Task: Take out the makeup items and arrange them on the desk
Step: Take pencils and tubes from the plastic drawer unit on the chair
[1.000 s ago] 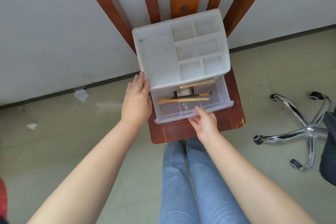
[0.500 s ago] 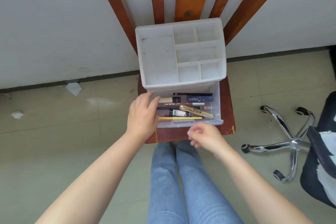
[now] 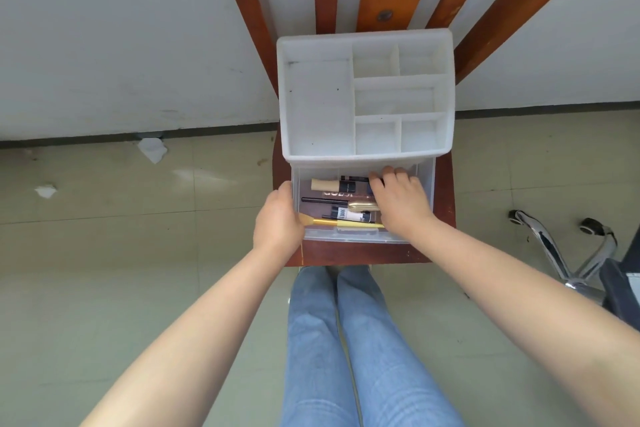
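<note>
In the open drawer (image 3: 363, 236) below the organizer (image 3: 318, 108), the light, stiff, likely slippery tubes (image 3: 349, 213) suit mid-barrel gripping; the right hand (image 3: 401, 199) curls over them, grasp unclear, while the left hand (image 3: 277, 222) holds the drawer's left wall.

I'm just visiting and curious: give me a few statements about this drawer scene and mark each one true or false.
1. The clear drawer is pulled open. True.
2. The right hand reaches into the drawer among the makeup. True.
3. The compartments on top of the white organizer are packed with makeup. False: nothing shows in them.
4. The left hand lifts the yellow-handled brush in the air. False: the brush lies in the drawer, and that hand is at the drawer's left edge.
5. A gold tube lies in the drawer. True.
</note>
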Demonstrator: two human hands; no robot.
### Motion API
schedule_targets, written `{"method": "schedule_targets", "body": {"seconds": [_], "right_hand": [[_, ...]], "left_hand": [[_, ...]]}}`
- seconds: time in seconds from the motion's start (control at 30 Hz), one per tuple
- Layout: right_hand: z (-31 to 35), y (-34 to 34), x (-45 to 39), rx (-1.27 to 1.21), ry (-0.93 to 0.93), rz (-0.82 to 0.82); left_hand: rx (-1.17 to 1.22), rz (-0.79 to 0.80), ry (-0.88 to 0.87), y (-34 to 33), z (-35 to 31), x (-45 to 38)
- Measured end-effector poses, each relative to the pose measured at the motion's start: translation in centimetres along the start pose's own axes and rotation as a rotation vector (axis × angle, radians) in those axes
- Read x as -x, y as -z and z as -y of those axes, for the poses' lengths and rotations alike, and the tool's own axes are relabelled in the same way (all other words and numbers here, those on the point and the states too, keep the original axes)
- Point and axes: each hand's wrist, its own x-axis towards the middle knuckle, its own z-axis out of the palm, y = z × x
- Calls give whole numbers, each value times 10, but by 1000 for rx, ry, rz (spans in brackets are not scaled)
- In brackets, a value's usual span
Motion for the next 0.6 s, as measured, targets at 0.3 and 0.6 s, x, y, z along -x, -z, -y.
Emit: {"method": "schedule_targets", "body": {"seconds": [0.3,0.6], "right_hand": [[-2,14,-8,-119,-1,-23],[-21,30,19,-299,12,-18]], "left_hand": [[-87,-14,27,3,-4,4],[-416,-47,-452,-11,-19,10]]}}
